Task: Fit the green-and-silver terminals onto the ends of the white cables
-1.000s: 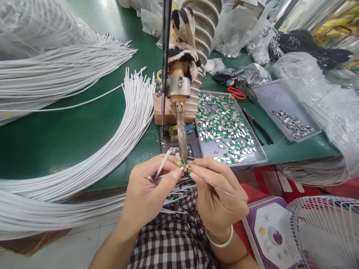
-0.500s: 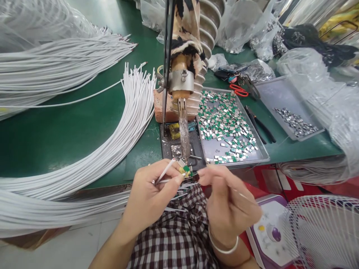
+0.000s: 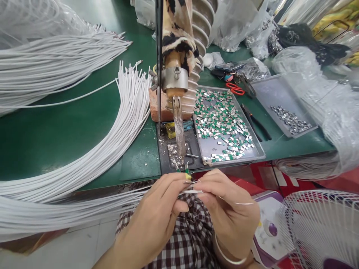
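Observation:
My left hand (image 3: 158,209) is closed, with a white cable (image 3: 192,192) running out from its fingers to the right. At the cable's other side my right hand (image 3: 228,209) pinches it between thumb and fingertips. A thin silvery wire (image 3: 244,203) shows against the right hand; where it leads is hidden. Just beyond the left fingertips are small green circuit boards (image 3: 187,169) and a bit of yellow (image 3: 188,176), partly covered by the fingers. Above the hands, a fixed soldering iron (image 3: 179,130) points down, its tip over a dark base (image 3: 193,163).
Right of the iron, a tray (image 3: 262,155) holds many small green boards; another tray (image 3: 269,87) holds metal parts. Pliers (image 3: 259,125) and red-handled scissors (image 3: 235,88) lie nearby. Bundles of white cables (image 3: 106,149) fill the left. A fan (image 3: 325,228) stands at lower right.
My right hand has come in from the right to meet the left at the cable. The left hand has turned over and lowered, and the cable now lies level between both hands.

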### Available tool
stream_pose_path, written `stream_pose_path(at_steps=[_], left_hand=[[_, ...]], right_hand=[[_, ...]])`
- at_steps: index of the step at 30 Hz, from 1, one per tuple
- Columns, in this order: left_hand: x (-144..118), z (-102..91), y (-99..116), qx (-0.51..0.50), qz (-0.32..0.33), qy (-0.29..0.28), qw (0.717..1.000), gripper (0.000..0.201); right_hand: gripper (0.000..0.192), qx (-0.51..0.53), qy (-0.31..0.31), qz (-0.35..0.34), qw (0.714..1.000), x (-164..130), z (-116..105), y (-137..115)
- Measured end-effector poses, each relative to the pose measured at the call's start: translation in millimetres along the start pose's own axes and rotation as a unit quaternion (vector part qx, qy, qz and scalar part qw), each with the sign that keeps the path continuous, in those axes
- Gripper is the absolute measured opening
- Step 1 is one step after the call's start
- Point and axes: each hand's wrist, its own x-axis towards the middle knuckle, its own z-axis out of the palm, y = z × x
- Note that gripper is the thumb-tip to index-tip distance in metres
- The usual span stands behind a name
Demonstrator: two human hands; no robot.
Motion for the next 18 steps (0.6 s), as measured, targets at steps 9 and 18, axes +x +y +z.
stream_pose_path(at_steps=[9,18], left_hand=[[-1.5,6.6,12.8,0.142,-0.002,0.109,0.984,0.031],[7.0,2.2,11.9,-0.137,-0.079,0.119,0.98,0.019]], right_hand=[[0.018,0.009,0.006,0.023,1.0,-1.7,6.8,1.9],[0.024,0.056,-0.023,0.038,0.997,-0.7,7.0,0.1]])
